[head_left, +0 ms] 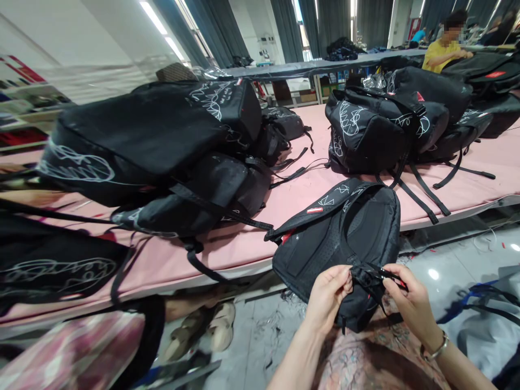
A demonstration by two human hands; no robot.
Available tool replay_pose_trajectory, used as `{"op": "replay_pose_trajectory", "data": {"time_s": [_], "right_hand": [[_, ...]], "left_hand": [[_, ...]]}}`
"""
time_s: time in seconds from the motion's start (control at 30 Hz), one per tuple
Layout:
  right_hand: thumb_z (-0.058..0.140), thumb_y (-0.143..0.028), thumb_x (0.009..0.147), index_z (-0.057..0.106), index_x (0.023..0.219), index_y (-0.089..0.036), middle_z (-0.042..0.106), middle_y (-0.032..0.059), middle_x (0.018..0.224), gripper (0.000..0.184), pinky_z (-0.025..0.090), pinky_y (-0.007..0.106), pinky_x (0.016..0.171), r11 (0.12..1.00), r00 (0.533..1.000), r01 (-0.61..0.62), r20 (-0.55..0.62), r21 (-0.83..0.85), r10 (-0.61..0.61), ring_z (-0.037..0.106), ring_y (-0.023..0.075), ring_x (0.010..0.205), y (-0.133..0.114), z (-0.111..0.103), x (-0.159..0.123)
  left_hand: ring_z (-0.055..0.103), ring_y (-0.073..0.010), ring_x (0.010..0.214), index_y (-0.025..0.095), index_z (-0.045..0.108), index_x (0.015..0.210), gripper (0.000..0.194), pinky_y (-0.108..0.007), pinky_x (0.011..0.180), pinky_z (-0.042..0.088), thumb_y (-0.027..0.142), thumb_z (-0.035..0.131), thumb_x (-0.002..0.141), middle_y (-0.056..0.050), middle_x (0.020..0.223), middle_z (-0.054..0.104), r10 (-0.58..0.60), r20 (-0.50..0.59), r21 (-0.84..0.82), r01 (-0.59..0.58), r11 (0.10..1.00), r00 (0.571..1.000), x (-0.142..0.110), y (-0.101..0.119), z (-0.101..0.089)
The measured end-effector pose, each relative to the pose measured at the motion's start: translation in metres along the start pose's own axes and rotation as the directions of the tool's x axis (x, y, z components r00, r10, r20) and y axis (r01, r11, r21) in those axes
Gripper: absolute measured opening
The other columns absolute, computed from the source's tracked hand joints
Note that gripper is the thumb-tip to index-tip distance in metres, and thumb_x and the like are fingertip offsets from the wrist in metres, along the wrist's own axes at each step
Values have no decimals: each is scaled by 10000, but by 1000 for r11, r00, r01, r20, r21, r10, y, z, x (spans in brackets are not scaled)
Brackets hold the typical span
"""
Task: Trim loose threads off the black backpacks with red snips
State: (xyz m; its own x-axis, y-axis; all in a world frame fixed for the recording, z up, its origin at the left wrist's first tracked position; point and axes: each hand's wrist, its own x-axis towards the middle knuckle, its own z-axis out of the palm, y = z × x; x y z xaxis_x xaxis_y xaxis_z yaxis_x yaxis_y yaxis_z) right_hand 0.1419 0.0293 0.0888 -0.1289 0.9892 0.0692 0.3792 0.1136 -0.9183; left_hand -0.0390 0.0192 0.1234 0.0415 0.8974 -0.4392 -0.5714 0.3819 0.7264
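Note:
A black backpack (pixel 345 238) with white line drawings leans off the front edge of the pink table (pixel 300 195) toward my lap, its padded back facing me. My left hand (pixel 327 295) pinches a black strap end (pixel 365 276) at the pack's lower part. My right hand (pixel 408 295) holds the same strap from the right, along with a thin dark tool with a red tip (pixel 392 275). A bracelet sits on my right wrist.
Stacks of similar black backpacks lie on the table at left (pixel 154 146) and back right (pixel 390 124), straps trailing over the edge. A person in a yellow shirt (pixel 442 51) sits at a far table. Someone's sandalled feet (pixel 207 327) rest below.

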Motion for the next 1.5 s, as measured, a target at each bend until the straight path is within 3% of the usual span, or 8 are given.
{"op": "replay_pose_trajectory", "data": {"time_s": [0.4, 0.53, 0.63, 0.77, 0.97, 1.17, 1.33, 1.5], "right_hand": [[594, -348, 741, 614, 835, -159, 583, 45, 821, 211, 433, 233, 680, 994, 984, -90, 158, 54, 80, 538, 143, 762, -12, 13, 8], [536, -227, 752, 615, 802, -164, 599, 29, 813, 113, 427, 218, 685, 1000, 990, -8, 141, 17, 6, 544, 125, 756, -8, 19, 9], [483, -161, 725, 617, 884, -188, 606, 15, 890, 210, 440, 198, 714, 1000, 987, 22, 157, 2, -22, 550, 111, 806, -4, 21, 10], [450, -118, 655, 621, 930, -204, 608, 1, 912, 335, 440, 184, 676, 999, 977, 24, 210, -21, -19, 542, 98, 765, -4, 21, 13], [610, -309, 648, 574, 767, -118, 551, 23, 737, 227, 406, 203, 621, 925, 934, -284, 293, 254, 206, 487, 101, 667, -10, 18, 30], [710, -443, 606, 537, 796, -96, 482, 11, 723, 432, 367, 179, 585, 757, 873, -449, 414, 475, 259, 417, 72, 643, -11, 9, 39], [707, -407, 604, 545, 735, -99, 527, 38, 729, 373, 394, 198, 593, 784, 887, -407, 408, 469, 217, 456, 100, 662, -2, 7, 40], [690, -497, 586, 526, 738, -106, 508, 29, 689, 450, 408, 208, 589, 870, 910, -363, 329, 333, 253, 454, 102, 632, -4, 11, 41]], "left_hand": [[418, -49, 530, 110, 589, 703, 213, -166, 528, 334, 283, 701, 650, 5, 601, 496, 217, -43, 425, -179, 887, 975, -1, -1, 3], [442, -69, 575, 119, 582, 652, 67, -172, 544, 359, 101, 561, 712, -1, 604, 471, 779, 191, 825, -528, 203, 598, 2, -5, 7], [462, -72, 602, 116, 555, 676, 93, -163, 540, 378, 55, 518, 736, -9, 639, 486, 864, 350, 843, -524, -121, 363, 4, -9, 9], [453, -74, 596, 116, 552, 693, 125, -170, 533, 383, 26, 485, 747, -11, 635, 466, 854, 424, 812, -544, -211, 301, 5, -15, 4], [504, -95, 730, 159, 582, 970, 296, -213, 653, 444, -8, 460, 759, -28, 748, 520, 762, 525, 662, -744, -84, 381, -4, -11, -15], [444, -167, 1088, 321, 622, 1009, 390, -419, 1004, 275, 77, 649, 706, 2, 1120, 562, 551, 809, 551, -588, -592, 204, -2, -11, 1], [480, -149, 1122, 211, 610, 839, 120, -412, 1066, 163, 110, 579, 781, 30, 1060, 634, 559, 794, 498, -782, -376, 237, 5, -14, 23], [629, -152, 811, 171, 577, 885, 166, -358, 864, 435, 125, 418, 870, -31, 740, 665, 660, 488, 300, -819, 488, 572, -10, -2, 21]]}}
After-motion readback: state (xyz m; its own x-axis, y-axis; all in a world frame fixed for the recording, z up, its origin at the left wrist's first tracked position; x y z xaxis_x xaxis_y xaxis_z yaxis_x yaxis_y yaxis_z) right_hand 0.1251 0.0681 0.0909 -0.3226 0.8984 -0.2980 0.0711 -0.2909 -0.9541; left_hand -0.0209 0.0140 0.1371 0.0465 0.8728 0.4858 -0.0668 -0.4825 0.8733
